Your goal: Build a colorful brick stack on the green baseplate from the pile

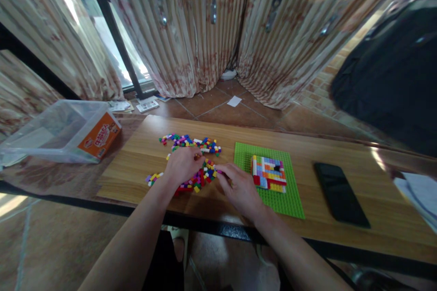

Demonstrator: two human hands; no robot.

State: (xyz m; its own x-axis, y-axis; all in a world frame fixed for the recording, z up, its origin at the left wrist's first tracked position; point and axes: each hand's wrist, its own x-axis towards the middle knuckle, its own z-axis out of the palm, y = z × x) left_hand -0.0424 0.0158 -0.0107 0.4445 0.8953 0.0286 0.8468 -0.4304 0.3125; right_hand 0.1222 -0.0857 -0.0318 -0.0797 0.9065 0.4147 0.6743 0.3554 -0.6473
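Loose, many-coloured toy bricks (196, 182) lie in a spread-out pile on the wooden board. Over the middle of this pile is my left hand (184, 163), its fingers curled together; whatever they may hold is hidden. At the pile's right edge, my right hand (241, 188) pinches a small magenta toy brick (219, 172) between thumb and forefinger. Right of that hand lies a green baseplate (293, 191), bearing a low, roughly square brick build (269, 173) in mixed colours. A small dark gap shows in the build's upper right part.
On the far left stands a clear plastic bin (68, 145) with an orange label. A black phone (341, 193) rests right of the baseplate, and white papers (418, 195) lie at the far right. Curtains (191, 45) hang behind the table; metal clips (213, 0) dangle above.
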